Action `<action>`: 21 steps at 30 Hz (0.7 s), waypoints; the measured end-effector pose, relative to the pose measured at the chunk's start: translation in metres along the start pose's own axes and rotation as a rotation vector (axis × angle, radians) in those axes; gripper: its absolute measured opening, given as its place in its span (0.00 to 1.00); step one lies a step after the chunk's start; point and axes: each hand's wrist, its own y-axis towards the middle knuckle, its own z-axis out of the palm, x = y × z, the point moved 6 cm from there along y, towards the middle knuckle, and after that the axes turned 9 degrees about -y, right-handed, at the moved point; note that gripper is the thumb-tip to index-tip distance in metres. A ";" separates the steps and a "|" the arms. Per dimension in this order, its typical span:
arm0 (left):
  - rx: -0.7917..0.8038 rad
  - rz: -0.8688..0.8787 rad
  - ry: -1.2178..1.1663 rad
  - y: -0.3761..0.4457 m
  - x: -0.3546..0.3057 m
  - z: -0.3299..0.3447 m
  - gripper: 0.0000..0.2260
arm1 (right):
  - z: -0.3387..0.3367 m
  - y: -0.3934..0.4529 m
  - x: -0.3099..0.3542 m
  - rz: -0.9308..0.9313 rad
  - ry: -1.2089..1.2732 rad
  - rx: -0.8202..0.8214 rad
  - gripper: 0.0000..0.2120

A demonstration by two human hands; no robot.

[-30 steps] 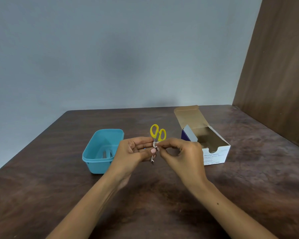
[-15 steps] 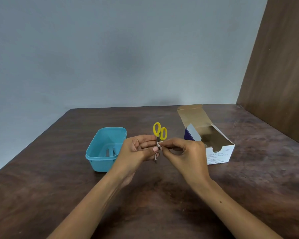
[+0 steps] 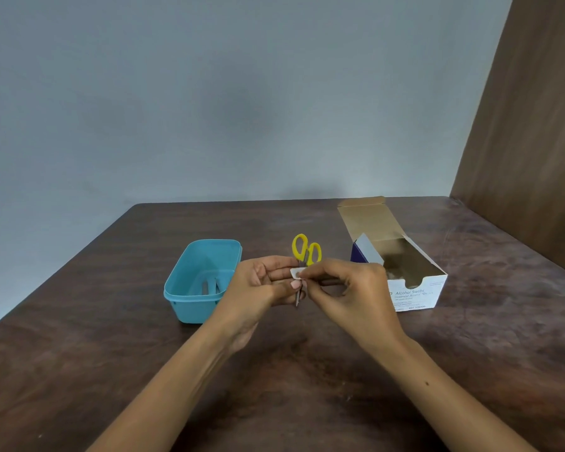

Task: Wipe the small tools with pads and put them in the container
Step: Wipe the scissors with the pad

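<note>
The scissors (image 3: 306,256) are standing upright above the table (image 3: 79,370), yellow plastic loop handles on top and thin metal blades pointing down. The left hand (image 3: 261,285) is gripping them around the middle, its fingers curling across the blades and its thumb pressing from the near side, so only the handles above and the blade tips below are showing. A small white pad (image 3: 297,273), soft and roughly square, is lying against the metal just under the handles. The right hand (image 3: 349,288) is pinching that pad between thumb and forefinger, closing tightly onto it and the metal beneath, while its other fingers are curling loosely behind.

To the left of the scissors, close to the left hand's wrist, a container (image 3: 190,301) is sitting on the table. It is a light blue plastic tub, rectangular with rounded corners and a thick rim, and a few slim metal tools (image 3: 209,285) are lying at its bottom; what kind they are is too small to tell.

To the right of the scissors, just behind the right hand, a cardboard box (image 3: 418,288) is resting with its lid flap folded back, showing a plain brown inside. Its outside is white with a dark blue end, and the front is reading "Alcohol Swabs".

The table itself is dark brown with a mottled, wood-like grain and a dull sheen.
</note>
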 end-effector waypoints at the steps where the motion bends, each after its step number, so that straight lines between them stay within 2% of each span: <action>1: -0.001 -0.003 -0.008 0.000 0.000 0.000 0.12 | 0.000 0.000 0.000 -0.005 0.000 -0.001 0.08; 6: 0.000 -0.043 -0.108 0.001 -0.002 0.000 0.14 | 0.002 -0.001 0.003 -0.080 -0.091 0.016 0.18; 10: 0.057 -0.139 -0.098 0.000 0.001 0.005 0.16 | -0.001 0.001 0.000 -0.131 -0.094 0.027 0.14; 14: 0.039 -0.172 -0.072 -0.001 0.001 0.003 0.20 | -0.002 0.003 0.003 -0.181 -0.101 0.028 0.10; 21: 0.061 -0.230 -0.141 -0.003 0.001 0.008 0.21 | -0.006 0.003 0.002 -0.158 -0.154 0.006 0.08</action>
